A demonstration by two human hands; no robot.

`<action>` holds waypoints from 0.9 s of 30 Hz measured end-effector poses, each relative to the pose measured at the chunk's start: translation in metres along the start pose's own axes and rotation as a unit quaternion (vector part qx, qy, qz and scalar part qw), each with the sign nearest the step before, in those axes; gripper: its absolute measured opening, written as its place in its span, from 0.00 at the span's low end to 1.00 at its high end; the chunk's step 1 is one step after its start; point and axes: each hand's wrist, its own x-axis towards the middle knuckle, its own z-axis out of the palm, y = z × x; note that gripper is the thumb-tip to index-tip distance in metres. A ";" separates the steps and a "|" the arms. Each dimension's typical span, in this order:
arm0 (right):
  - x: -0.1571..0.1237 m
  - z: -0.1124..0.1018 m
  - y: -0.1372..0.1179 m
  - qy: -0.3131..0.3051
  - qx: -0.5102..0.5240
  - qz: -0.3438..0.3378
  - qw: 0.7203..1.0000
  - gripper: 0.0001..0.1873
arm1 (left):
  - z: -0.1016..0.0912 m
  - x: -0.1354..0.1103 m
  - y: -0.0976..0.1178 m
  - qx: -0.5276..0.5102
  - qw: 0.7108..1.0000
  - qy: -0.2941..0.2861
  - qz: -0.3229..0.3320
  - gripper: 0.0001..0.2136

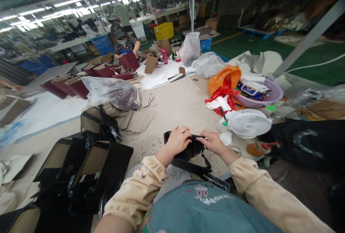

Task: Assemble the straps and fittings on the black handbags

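A black handbag (185, 154) is in front of me at the table's near edge, its strap hanging toward my apron. My left hand (178, 139) is closed on the bag's upper edge, fingers bent over it. Close by on the right, my right hand (212, 141) pinches the same edge between thumb and fingers. A narrow dark strip of the edge runs between the two hands. What lies under the fingertips is hidden.
Several black bags (94, 168) stand at the left. Grey board pieces (137, 121) and a plastic-wrapped bundle (113, 91) lie beyond them. At the right are a white fan (249, 123), a purple basin (277, 91) and an orange bag (226, 77). A co-worker (125, 42) sits behind maroon bags (129, 60).
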 end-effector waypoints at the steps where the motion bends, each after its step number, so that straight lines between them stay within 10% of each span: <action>1: 0.000 0.000 0.000 -0.001 0.001 0.001 1.000 0.11 | 0.002 0.000 -0.001 -0.001 1.000 0.002 0.002 0.06; 27: 0.000 0.000 -0.001 0.000 -0.009 -0.005 1.000 0.12 | 0.007 0.017 0.005 0.067 0.997 -0.027 -0.015 0.07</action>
